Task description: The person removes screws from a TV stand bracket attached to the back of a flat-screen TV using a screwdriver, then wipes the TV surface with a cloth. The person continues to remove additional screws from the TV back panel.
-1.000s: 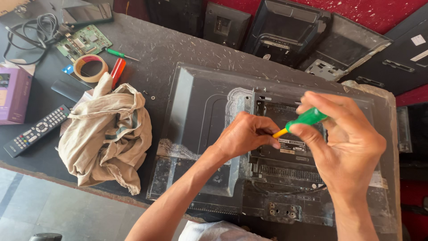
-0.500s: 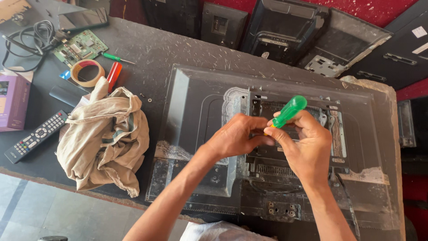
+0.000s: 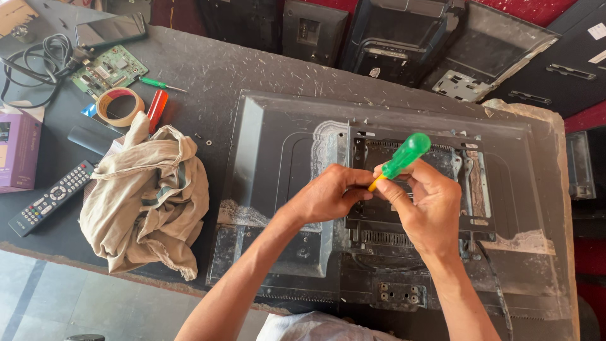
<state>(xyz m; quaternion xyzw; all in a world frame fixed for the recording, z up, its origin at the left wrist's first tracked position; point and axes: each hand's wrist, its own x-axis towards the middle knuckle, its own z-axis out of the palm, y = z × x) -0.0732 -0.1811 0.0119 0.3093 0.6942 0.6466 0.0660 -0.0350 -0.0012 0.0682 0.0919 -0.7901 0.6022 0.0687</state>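
Observation:
A flat television (image 3: pixel 278 151) lies face down on the dark table (image 3: pixel 208 69), its dusty black back cover up. My right hand (image 3: pixel 426 208) grips a green-handled screwdriver (image 3: pixel 404 155), tilted with the handle up and to the right, its tip down near the metal mounting bracket (image 3: pixel 467 221) at the cover's middle. My left hand (image 3: pixel 328 192) rests on the cover right beside the tip, fingers curled around it. The tip itself is hidden by my fingers.
A crumpled beige cloth (image 3: pixel 148 199) lies left of the television. Further left are a remote control (image 3: pixel 53 197), a purple box (image 3: pixel 17 151), a tape roll (image 3: pixel 117 106), a red-handled tool (image 3: pixel 156 110), a green circuit board (image 3: pixel 108 68) and cables (image 3: pixel 38 60). Other television backs (image 3: pixel 404 38) lean behind.
My right hand has shifted left and turned the screwdriver more upright, from nearly flat a second ago. My left hand has stayed by the tip.

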